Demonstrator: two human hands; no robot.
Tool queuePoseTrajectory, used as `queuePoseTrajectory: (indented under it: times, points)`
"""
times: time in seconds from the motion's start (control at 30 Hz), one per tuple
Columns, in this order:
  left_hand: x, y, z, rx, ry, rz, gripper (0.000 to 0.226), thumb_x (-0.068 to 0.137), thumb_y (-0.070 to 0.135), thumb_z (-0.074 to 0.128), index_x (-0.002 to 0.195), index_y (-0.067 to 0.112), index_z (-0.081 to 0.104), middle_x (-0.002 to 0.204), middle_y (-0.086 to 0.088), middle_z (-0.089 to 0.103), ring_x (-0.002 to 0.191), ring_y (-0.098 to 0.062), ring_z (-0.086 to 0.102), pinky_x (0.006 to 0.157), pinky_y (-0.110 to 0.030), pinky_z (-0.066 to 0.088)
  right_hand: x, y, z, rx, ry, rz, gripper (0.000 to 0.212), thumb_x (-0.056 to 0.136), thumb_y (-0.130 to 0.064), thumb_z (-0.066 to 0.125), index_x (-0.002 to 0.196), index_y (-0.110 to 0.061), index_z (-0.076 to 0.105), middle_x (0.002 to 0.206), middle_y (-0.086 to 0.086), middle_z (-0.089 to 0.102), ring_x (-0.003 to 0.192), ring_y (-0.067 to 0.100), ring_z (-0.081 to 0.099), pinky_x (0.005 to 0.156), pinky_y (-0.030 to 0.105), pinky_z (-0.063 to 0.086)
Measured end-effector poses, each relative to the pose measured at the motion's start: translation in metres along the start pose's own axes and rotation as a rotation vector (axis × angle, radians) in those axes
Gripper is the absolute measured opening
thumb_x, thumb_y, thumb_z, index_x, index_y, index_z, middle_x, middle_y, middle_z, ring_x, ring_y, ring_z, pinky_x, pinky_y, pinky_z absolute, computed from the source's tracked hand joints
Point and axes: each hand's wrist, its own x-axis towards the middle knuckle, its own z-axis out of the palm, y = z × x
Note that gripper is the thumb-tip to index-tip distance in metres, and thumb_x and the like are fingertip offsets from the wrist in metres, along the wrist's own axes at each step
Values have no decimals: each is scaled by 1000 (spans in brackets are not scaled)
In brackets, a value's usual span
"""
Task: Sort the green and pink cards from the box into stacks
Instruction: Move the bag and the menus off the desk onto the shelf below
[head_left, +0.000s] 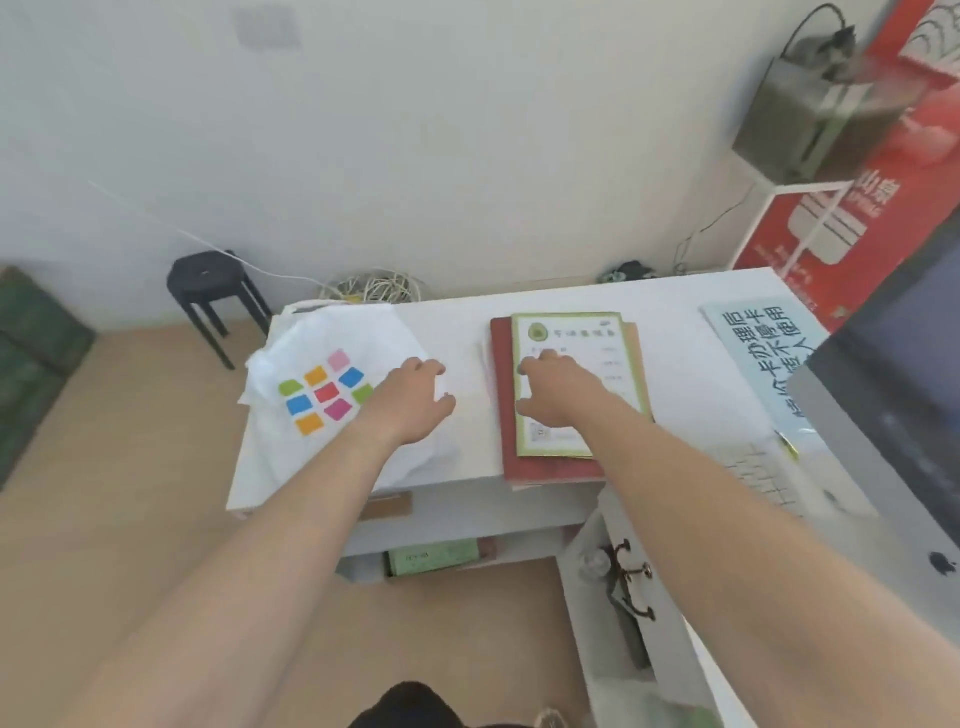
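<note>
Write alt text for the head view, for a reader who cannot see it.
A person's right hand rests on a green-bordered card topping a reddish stack on a white desk; the left hand touches a white bag printed with coloured squares.

bare strip of white tabletop (457, 322) passable between crumpled white plastic bag with coloured squares (311, 358) and red-brown folder stack (550, 470) under green-bordered printed sheet (571, 332). right side crowded: pale blue printed sign (753, 353), white keyboard (753, 473), silver monitor (883, 415).

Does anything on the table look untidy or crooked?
Yes. The white bag lies crumpled on the table, and the green card sits off-centre on the red stack, whose sheets do not line up.
</note>
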Motion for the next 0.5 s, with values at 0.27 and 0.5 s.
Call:
queuePoseTrajectory:
  times: [0.27,0.5]
  points:
    - [-21,-23,37,-74,-55,-52,52,99,39,50,146,20,42,143,-3,45,126,-23,49,100,-41,46,4,-15,42,18,-62,-67,59,94,-34,56,148,-18,40,145,10,41,132,32,40,99,46,45]
    - [17,10,66,-148,-123,87,56,98,37,50,150,16,38,151,-6,42,137,-24,42,109,-42,39,-6,37,49,56,39,176,62,94,-37,57,150,-18,37,148,9,39,134,32,39,98,45,46]
